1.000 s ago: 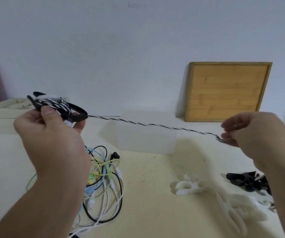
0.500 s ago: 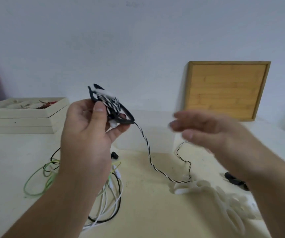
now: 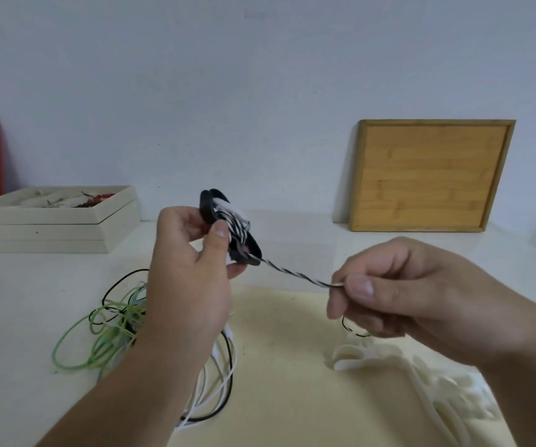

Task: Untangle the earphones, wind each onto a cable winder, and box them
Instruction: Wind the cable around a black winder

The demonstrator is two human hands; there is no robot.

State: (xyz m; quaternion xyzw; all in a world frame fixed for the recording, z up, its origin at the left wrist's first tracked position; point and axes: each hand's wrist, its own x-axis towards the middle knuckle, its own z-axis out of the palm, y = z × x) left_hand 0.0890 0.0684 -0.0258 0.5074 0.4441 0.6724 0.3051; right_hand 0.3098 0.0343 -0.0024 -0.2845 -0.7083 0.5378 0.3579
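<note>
My left hand (image 3: 192, 272) grips the black plastic cable winder (image 3: 228, 233); my right hand (image 3: 399, 291) pinches the black-and-white twisted earphone cable (image 3: 295, 275); I'd keep it taut, laying turns side by side.

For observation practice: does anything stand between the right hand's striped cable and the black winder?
Nothing visible does: the striped cable runs straight through air from the right hand to the black winder in the left hand.

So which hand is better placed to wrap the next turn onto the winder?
Right, probably: the right hand pinches the striped cable taut, while the left hand grips the black winder.
</note>
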